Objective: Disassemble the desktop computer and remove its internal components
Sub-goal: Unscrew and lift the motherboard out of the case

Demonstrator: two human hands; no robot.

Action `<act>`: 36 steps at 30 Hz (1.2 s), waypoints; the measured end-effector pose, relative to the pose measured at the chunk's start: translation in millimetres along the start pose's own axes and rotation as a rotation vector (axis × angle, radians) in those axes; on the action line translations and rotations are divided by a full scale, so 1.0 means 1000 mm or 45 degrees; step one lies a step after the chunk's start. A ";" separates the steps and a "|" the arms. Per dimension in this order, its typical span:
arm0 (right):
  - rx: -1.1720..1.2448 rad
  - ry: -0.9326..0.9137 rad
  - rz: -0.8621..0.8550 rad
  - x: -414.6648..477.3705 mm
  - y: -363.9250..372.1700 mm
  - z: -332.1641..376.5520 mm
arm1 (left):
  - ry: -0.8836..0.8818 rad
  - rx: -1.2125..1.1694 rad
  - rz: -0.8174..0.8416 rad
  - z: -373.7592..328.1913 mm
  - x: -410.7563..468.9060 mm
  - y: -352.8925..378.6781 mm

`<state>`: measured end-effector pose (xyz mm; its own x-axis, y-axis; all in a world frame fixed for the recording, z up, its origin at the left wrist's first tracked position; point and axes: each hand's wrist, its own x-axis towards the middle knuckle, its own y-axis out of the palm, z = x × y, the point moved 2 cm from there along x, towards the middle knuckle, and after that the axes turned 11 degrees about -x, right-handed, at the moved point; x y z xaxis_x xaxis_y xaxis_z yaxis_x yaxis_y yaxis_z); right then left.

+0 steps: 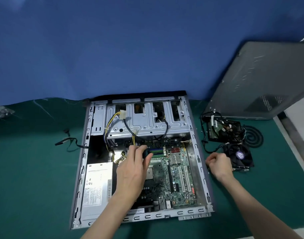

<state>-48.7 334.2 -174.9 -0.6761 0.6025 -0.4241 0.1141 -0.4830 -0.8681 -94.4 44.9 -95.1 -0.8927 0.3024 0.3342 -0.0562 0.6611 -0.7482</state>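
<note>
The memory modules (157, 151) inside the case (196, 147) are touched by the left hand (132, 169), grip unclear. The right hand (218, 164) is curled beside the case's right edge, contents unseen.

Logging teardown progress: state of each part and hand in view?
Case: open, lying flat.
Side panel: off, leaning at right.
Motherboard: still in case.
Power supply: still in case.
RAM sticks: seated.
Fan: out, on mat.
Hard drive: out, on mat.
Left hand: fingers at RAM sticks, grip unclear.
Right hand: curled beside fan, contents unseen.
</note>
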 end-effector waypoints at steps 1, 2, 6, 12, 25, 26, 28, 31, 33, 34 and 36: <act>-0.063 -0.004 0.003 0.003 0.006 -0.002 | -0.023 -0.006 0.005 -0.002 -0.001 0.002; -0.104 -0.019 0.002 0.007 0.010 -0.004 | -0.041 -0.014 0.000 -0.003 -0.001 0.004; -0.180 -0.007 0.032 0.012 0.009 -0.001 | -0.043 -0.039 -0.025 -0.008 -0.003 0.009; 0.309 -0.342 -0.346 -0.036 -0.059 0.052 | 0.012 -0.057 -0.014 -0.019 0.003 0.010; 0.202 -0.744 -0.201 -0.101 -0.003 0.120 | 0.130 -0.271 -0.008 -0.009 -0.002 0.029; 0.262 -0.688 -0.255 -0.099 0.001 0.119 | 0.064 -0.144 0.068 0.000 -0.002 0.035; 0.328 -0.586 -0.320 -0.093 0.010 0.120 | -0.036 0.127 0.377 0.018 0.003 0.053; 0.414 -0.477 -0.331 -0.085 0.019 0.124 | -0.187 0.096 0.713 0.038 0.017 0.084; 0.456 -0.411 -0.309 -0.077 0.025 0.124 | -0.282 0.011 0.820 0.040 0.030 0.102; 0.483 -0.372 -0.291 -0.071 0.028 0.123 | -0.333 0.012 0.877 0.040 0.036 0.109; 0.538 -0.300 -0.255 -0.063 0.034 0.121 | -0.401 0.050 0.987 0.044 0.042 0.122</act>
<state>-90.1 203.4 -146.7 -0.8056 0.5734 -0.1490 -0.3046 -0.6166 -0.7260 -158.5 108.1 -198.0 -0.7677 0.4517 -0.4545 0.6147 0.3190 -0.7213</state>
